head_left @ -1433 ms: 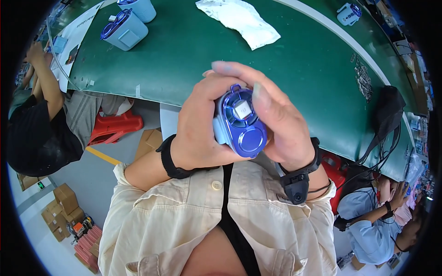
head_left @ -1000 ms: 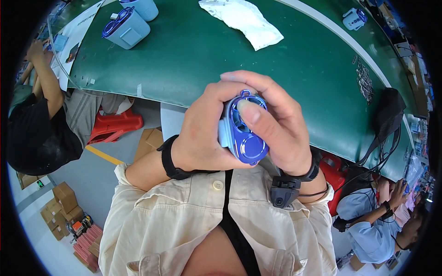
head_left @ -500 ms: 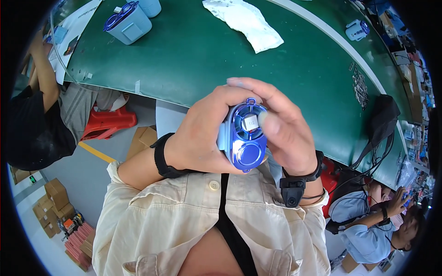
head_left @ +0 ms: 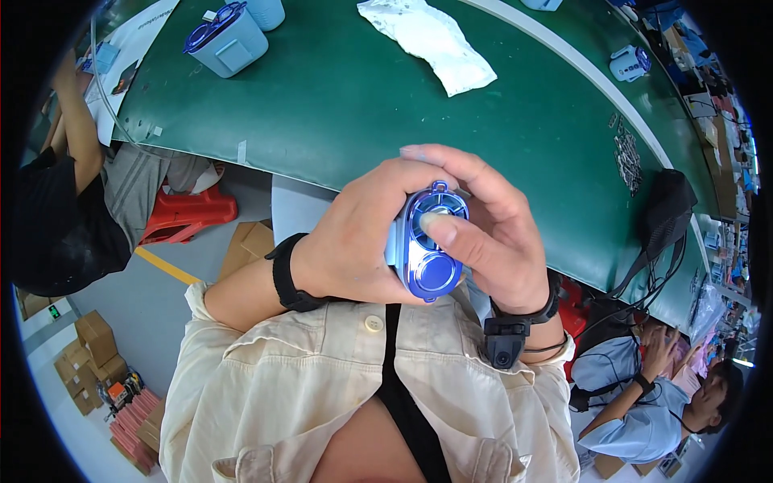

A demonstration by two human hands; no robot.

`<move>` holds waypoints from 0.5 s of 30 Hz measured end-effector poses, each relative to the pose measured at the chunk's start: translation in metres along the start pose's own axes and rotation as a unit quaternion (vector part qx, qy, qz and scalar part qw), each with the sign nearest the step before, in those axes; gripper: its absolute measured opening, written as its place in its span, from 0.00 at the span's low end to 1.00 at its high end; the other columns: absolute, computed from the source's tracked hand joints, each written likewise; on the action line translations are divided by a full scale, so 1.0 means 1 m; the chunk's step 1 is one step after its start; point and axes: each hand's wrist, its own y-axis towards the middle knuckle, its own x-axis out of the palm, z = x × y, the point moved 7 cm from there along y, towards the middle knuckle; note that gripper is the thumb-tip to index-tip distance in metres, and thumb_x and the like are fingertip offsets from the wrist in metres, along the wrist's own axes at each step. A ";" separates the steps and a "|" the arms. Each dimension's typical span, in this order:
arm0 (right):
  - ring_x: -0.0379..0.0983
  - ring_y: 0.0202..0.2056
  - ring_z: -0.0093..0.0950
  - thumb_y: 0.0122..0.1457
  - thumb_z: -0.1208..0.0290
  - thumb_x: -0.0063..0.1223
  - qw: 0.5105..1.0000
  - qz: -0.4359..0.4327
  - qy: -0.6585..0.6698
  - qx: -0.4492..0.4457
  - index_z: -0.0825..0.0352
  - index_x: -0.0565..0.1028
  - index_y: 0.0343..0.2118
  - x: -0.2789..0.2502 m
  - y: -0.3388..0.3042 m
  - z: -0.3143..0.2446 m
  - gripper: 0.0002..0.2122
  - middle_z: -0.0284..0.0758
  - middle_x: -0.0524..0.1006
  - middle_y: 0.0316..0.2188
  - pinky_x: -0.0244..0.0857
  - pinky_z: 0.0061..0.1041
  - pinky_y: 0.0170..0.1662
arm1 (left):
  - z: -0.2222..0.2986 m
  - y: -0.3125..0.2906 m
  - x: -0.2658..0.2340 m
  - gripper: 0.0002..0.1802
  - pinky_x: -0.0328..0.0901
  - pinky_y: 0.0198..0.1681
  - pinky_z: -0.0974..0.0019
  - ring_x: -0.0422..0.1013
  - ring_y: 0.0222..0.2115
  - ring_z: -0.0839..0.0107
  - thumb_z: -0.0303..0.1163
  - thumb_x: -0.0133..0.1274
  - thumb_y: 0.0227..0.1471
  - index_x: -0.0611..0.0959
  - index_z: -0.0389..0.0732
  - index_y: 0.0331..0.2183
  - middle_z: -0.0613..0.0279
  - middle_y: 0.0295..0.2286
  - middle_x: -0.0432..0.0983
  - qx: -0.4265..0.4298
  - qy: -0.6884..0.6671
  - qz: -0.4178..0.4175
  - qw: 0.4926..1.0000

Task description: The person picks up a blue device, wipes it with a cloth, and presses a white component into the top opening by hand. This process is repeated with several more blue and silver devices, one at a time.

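Held up before my chest is a light-blue plastic device with a shiny blue-purple face [head_left: 436,274]. Its face has a spoked round opening at the top and a round disc below, with a small loop at the upper end. My left hand [head_left: 352,227] is closed around the device's left side. From the right, my right hand [head_left: 506,241] curls about it, its fingers meeting the left hand at the far side. The right thumb lies across the round opening and hides part of it. Whatever sits under that thumb cannot be seen.
A green table [head_left: 322,105] spans the far side. On it are a light-blue device with a blue top [head_left: 229,44], a crumpled white bag [head_left: 435,44], small metal parts [head_left: 628,161] and a black bag [head_left: 668,201]. Co-workers sit left and right; a red stool [head_left: 189,216] stands left.
My right thumb has moved left onto the round opening. The small white piece that showed there is now out of sight. The left hand keeps its hold on the device.
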 end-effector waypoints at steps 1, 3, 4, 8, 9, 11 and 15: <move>0.68 0.51 0.27 0.58 0.65 0.52 1.000 -0.005 0.005 0.008 0.75 0.62 0.58 0.000 0.000 0.002 0.27 0.41 0.70 0.51 0.61 0.26 0.54 | -0.001 0.000 0.000 0.44 0.68 0.40 0.62 0.73 0.37 0.57 0.33 0.73 0.25 0.70 0.39 0.47 0.54 0.40 0.72 0.001 0.000 0.000 1.000; 0.67 0.51 0.27 0.60 0.66 0.51 1.000 -0.001 0.025 0.006 0.73 0.63 0.59 -0.001 0.000 0.002 0.26 0.40 0.70 0.51 0.60 0.26 0.55 | -0.004 0.000 -0.002 0.44 0.67 0.41 0.61 0.72 0.39 0.57 0.33 0.73 0.25 0.70 0.40 0.47 0.54 0.41 0.72 -0.002 -0.005 0.013 1.000; 0.66 0.52 0.27 0.61 0.67 0.50 0.999 0.003 0.048 0.004 0.72 0.63 0.59 -0.001 -0.001 0.003 0.24 0.39 0.69 0.51 0.58 0.27 0.56 | -0.006 0.000 -0.003 0.44 0.66 0.42 0.61 0.71 0.40 0.57 0.34 0.74 0.26 0.70 0.40 0.48 0.54 0.41 0.71 -0.004 -0.008 0.020 1.000; 0.63 0.55 0.30 0.64 0.65 0.47 0.998 -0.009 0.057 -0.028 0.71 0.62 0.60 -0.004 -0.008 -0.006 0.24 0.40 0.67 0.53 0.55 0.29 0.59 | -0.003 0.004 -0.007 0.44 0.64 0.46 0.60 0.69 0.43 0.56 0.36 0.74 0.27 0.70 0.41 0.48 0.54 0.43 0.70 0.066 -0.098 0.030 0.993; 0.61 0.57 0.31 0.64 0.63 0.46 0.998 -0.016 0.052 -0.043 0.71 0.61 0.61 -0.004 -0.010 -0.009 0.25 0.41 0.66 0.55 0.53 0.30 0.60 | -0.003 0.005 -0.009 0.44 0.64 0.46 0.60 0.69 0.43 0.56 0.36 0.74 0.27 0.70 0.41 0.48 0.54 0.43 0.70 0.068 -0.095 0.035 0.992; 0.61 0.57 0.33 0.64 0.64 0.46 0.998 -0.022 0.044 -0.045 0.72 0.60 0.61 0.000 -0.012 -0.009 0.25 0.42 0.65 0.55 0.52 0.31 0.60 | 0.000 0.006 -0.009 0.44 0.62 0.48 0.59 0.67 0.44 0.56 0.37 0.74 0.29 0.69 0.42 0.48 0.54 0.44 0.69 0.087 -0.092 0.027 0.992; 0.59 0.59 0.36 0.64 0.65 0.47 0.998 -0.018 0.028 -0.044 0.72 0.60 0.61 0.002 -0.014 -0.008 0.26 0.43 0.62 0.57 0.52 0.33 0.61 | 0.000 0.004 -0.010 0.45 0.61 0.49 0.59 0.66 0.45 0.56 0.38 0.74 0.29 0.69 0.42 0.49 0.54 0.44 0.68 0.098 -0.101 0.026 0.990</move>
